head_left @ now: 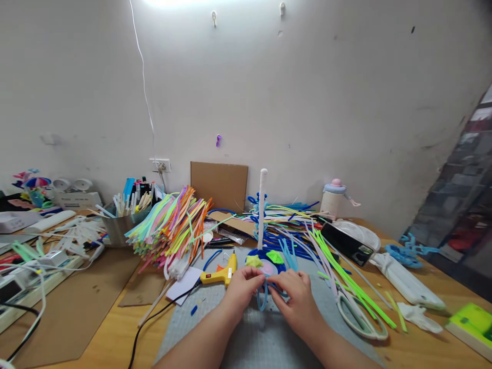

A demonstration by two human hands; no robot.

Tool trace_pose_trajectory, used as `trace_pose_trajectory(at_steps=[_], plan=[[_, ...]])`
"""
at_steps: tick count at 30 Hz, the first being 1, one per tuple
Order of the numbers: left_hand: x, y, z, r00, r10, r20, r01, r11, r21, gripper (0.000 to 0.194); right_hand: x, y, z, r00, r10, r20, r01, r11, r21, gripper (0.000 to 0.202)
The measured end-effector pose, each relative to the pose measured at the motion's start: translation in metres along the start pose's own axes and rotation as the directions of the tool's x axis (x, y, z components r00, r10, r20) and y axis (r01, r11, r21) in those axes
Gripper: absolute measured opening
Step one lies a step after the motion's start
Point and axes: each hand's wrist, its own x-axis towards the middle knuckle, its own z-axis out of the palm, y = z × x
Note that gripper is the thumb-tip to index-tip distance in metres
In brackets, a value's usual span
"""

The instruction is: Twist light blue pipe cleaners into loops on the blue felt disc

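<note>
Two hands point(243, 287) point(295, 294) pinch | light-blue pipe-cleaner loop point(262, 302) | upright, straight white rod point(262, 210)

A wooden table point(115, 333) carries a grey mat point(265, 338) and cardboard point(77, 307).

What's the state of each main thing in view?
Left hand: pinching light-blue strip
Right hand: fingers on same strip
Light-blue strip: bent into a loop
Glue gun: lying down, unheld
Scissors: lying down, blades hidden
White rod: upright
Bottle: upright, lidded
Cardboard sheet: on edge
Wall socket: plug in
</note>
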Motion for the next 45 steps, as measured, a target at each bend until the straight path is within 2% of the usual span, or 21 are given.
trace_pose_trajectory(at_steps=[8,15,23,32,45], plan=[[-0.006,0.006,0.004,0.999,0.039,0.032,-0.037,0.997,-0.067,0.029,0.0,-0.002,-0.001,0.999,0.032,-0.003,-0.032,0.999,-0.006,0.012],[-0.011,0.005,0.005,0.993,-0.038,0.114,0.054,0.988,-0.145,0.022,-0.001,-0.006,-0.003,0.999,0.036,0.015,-0.036,0.999,0.01,0.012],[-0.012,0.01,0.005,0.995,-0.028,0.093,0.038,0.994,-0.105,0.021,0.001,-0.002,-0.005,1.0,0.014,-0.005,-0.015,0.999,-0.045,0.013],[-0.009,0.009,0.002,0.99,-0.119,0.07,0.13,0.975,-0.178,0.025,0.001,-0.001,-0.003,0.998,0.05,-0.038,-0.051,0.999,-0.012,0.008],[-0.005,-0.001,-0.002,0.986,-0.087,0.146,0.113,0.978,-0.178,0.023,0.0,0.0,0.0,0.997,0.064,-0.036,-0.064,0.998,0.01,0.008]])
